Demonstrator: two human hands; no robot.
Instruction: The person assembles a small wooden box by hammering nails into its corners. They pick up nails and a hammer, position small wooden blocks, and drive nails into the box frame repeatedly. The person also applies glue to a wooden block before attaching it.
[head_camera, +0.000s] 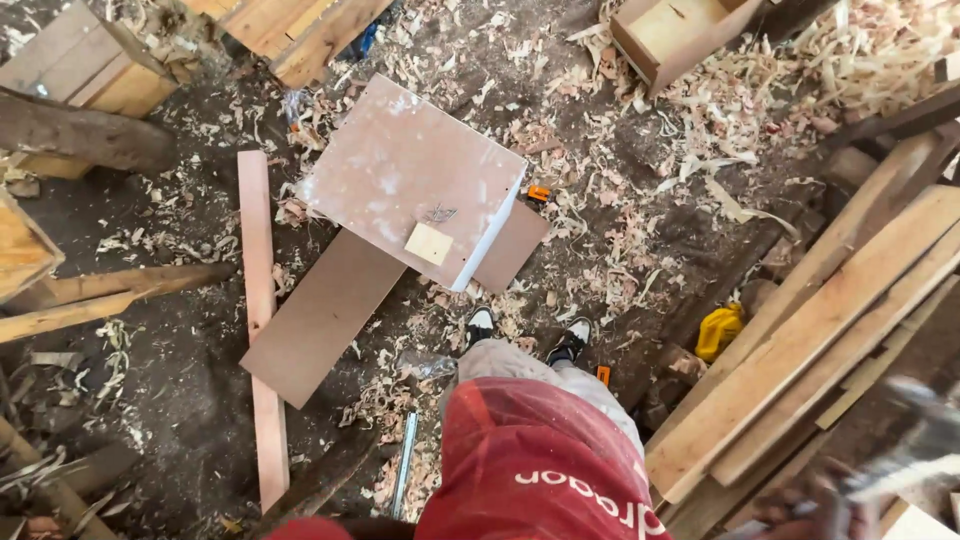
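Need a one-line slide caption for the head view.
Person in a red shirt stands over a pale board-topped box on a shavings-strewn floor, planks stacked alongside, blurred right hand at frame edge.

Matt laminate board (400, 165) – dusty; rough wooden planks (820, 330); perhaps metal tool (915, 445).

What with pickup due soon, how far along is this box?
Done: the box looks closed, a small wooden block resting on top. In hand: the blurred right hand by a grey tool; grip unclear. Left: the brown board and pink plank lie loose.
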